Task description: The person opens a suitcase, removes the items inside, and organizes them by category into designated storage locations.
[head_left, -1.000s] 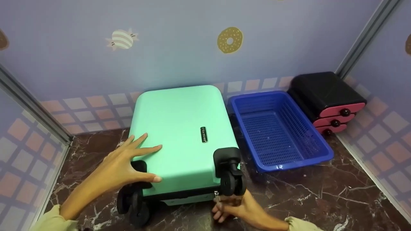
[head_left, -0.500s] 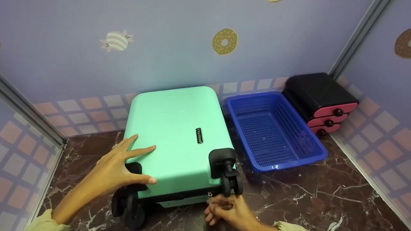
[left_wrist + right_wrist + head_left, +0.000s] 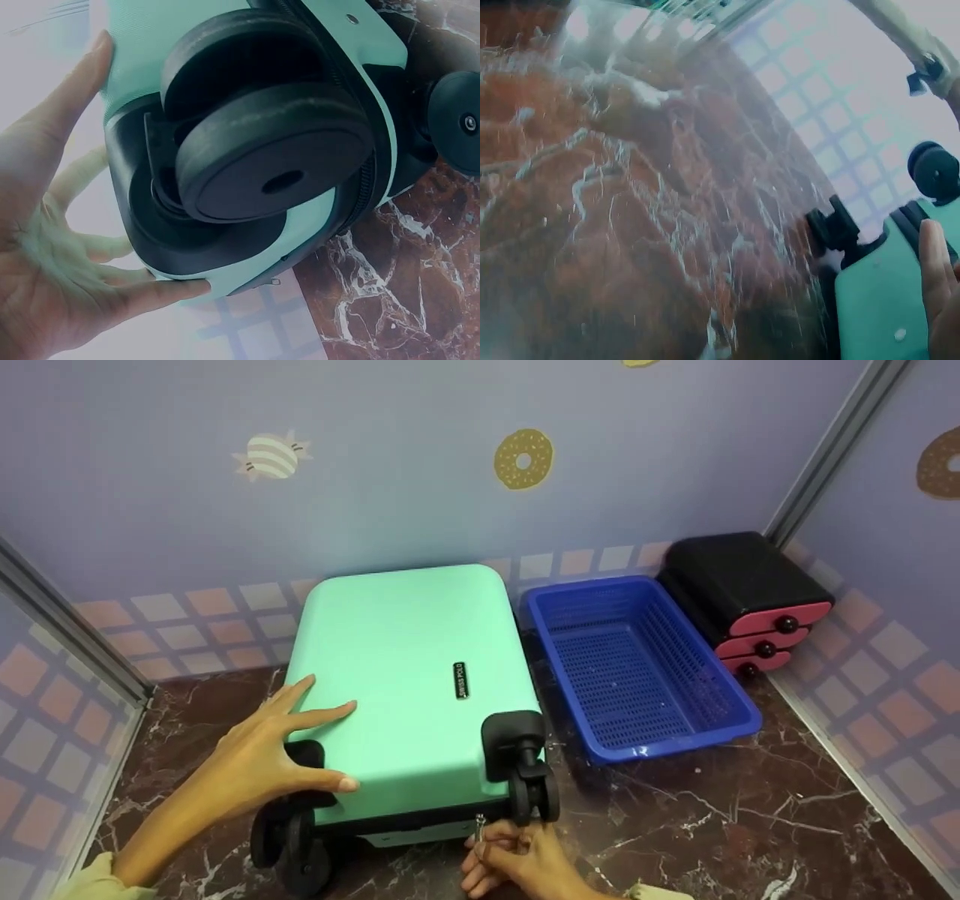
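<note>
The mint-green hard-shell suitcase [image 3: 405,645] lies flat on the left half of the marbled surface [image 3: 720,810], its far end near the back edge. A narrow gap separates its right side from the blue perforated basket [image 3: 679,748]. A strip of surface runs between its left side and the left wall panel [image 3: 37,735]; a wider area extends from the basket's front rim toward the right wall panel [image 3: 907,682].

The surface is dark reddish brown with pale veins. The back wall [image 3: 397,487] is lilac, with sweet motifs and a check border. The black drawer unit [image 3: 742,574] occupies the back right corner, beside the basket.

The suitcase's long axis runs front to back; the caster end faces the person. The badge [image 3: 460,681] reads along this axis.

Left hand [image 3: 270,757]: fingers spread, resting on the shell at the front left corner. Right hand [image 3: 529,866]: pinching the zipper pull [image 3: 480,826] below the right caster [image 3: 536,795].
</note>
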{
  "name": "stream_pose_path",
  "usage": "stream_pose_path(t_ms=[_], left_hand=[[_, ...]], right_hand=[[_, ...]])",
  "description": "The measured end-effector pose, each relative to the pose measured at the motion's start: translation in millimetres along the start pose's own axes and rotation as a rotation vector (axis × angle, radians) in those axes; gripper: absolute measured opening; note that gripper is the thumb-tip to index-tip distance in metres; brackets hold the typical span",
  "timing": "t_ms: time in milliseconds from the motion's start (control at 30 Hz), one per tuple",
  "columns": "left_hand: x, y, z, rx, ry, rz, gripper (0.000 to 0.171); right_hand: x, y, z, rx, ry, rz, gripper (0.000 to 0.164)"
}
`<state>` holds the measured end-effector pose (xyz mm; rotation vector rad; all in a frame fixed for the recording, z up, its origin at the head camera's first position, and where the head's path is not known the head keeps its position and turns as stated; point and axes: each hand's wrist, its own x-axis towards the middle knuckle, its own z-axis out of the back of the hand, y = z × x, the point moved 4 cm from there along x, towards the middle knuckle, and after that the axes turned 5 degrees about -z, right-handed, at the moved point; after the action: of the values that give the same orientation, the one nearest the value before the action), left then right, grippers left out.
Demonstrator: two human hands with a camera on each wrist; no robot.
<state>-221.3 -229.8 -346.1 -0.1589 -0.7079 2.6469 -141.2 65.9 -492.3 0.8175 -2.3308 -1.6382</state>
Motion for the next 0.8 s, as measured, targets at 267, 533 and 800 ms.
stream_pose_path(t_ms=[267,533,800], left_hand=[[-1.7,-2.8,-4.3,0.007,-0.023,0.012,0.093],[3.1,-11.3,-10.7,-0.027,-0.058,0.021,0.092],[-2.4,-10.9,-7.1,-0.051,-0.074,0.061,0.089]], right_hand=[[15.0,2.4,-25.4,-0.476,0.039,0.069,0.013],[31.2,4.2,-37.9,-0.444,0.121,0.085,0.016],[38.4,2.5,-52.1,-0.45,0.143,0.07,0.017]])
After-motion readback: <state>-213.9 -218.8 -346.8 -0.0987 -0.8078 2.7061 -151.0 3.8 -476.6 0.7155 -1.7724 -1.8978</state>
